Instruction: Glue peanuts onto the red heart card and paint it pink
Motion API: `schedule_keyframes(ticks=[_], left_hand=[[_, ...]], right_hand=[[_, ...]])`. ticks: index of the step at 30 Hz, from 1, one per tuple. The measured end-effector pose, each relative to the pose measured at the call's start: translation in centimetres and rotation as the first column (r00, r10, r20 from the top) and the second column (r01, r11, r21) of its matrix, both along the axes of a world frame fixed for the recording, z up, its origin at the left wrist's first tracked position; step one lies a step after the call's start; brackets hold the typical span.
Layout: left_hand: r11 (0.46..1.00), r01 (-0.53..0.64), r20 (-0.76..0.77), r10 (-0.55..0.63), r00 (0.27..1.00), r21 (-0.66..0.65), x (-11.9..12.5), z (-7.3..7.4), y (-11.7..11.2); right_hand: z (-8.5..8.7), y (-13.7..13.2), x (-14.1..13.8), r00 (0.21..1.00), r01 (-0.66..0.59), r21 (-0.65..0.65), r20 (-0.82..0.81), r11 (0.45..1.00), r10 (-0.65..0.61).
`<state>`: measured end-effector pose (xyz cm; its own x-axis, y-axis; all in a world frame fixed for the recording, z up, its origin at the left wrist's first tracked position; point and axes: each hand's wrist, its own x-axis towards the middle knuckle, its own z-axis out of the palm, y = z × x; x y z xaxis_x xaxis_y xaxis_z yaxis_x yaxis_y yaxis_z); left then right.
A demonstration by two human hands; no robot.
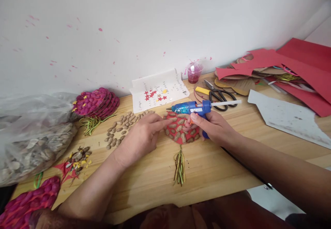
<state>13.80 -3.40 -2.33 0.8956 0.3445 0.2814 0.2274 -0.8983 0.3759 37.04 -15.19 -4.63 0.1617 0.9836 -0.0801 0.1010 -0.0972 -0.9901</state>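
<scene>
A blue hot glue gun [190,107] is in my right hand [216,125], its nozzle pointing left and a white glue stick [227,102] poking out of its back. Below it lies a round red card disc [177,138] covered with peanuts in their shells [183,138], with a green and brown yarn tassel [179,167] at its near edge. My left hand [143,132] rests at the disc's left side, index finger stretched over a peanut on it; the other fingers are bent and partly hidden. Loose peanuts [117,129] lie beyond my left wrist.
Pink-painted discs [97,103] are stacked at the back left, near a plastic bag of shells [33,149]. A white paper [155,79] holds small stars. Black-handled scissors [222,96], a plastic cup [194,72] and red card sheets [305,60] lie toward the back right.
</scene>
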Motion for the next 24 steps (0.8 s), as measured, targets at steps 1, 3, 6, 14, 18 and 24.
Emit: schedule_keyframes(ticks=[1, 3, 6, 14, 18, 24], left_hand=[[0.998, -0.041, 0.058, 0.043, 0.997, -0.038, 0.0, -0.2, 0.2], [0.99, -0.101, 0.11, 0.111, 0.988, -0.095, 0.2, -0.6, 0.4], [0.981, -0.122, 0.083, 0.135, 0.987, -0.15, 0.5, -1.0, 0.5], [0.968, -0.105, 0.047, 0.118, 0.992, -0.226, 0.5, -1.2, 0.5], [0.967, -0.1, 0.038, 0.112, 0.993, -0.233, 0.5, -0.8, 0.2], [0.971, -0.087, 0.027, 0.095, 0.995, -0.224, 0.7, -0.4, -0.3]], right_hand=[[0.0, 0.0, 0.0, 1.0, 0.001, -0.004, -0.023, 1.0, -0.001], [0.1, 0.1, 0.0, 0.999, 0.008, -0.01, -0.054, 1.0, -0.009], [0.0, 0.1, 0.0, 0.998, 0.018, -0.02, -0.065, 1.0, -0.019], [0.2, 0.0, 0.1, 0.996, 0.008, -0.063, -0.091, 0.998, -0.014], [0.4, -0.2, 0.0, 0.994, 0.016, -0.058, -0.108, 0.998, -0.022], [0.6, -0.4, 0.1, 0.994, 0.018, -0.082, -0.103, 0.997, -0.026]])
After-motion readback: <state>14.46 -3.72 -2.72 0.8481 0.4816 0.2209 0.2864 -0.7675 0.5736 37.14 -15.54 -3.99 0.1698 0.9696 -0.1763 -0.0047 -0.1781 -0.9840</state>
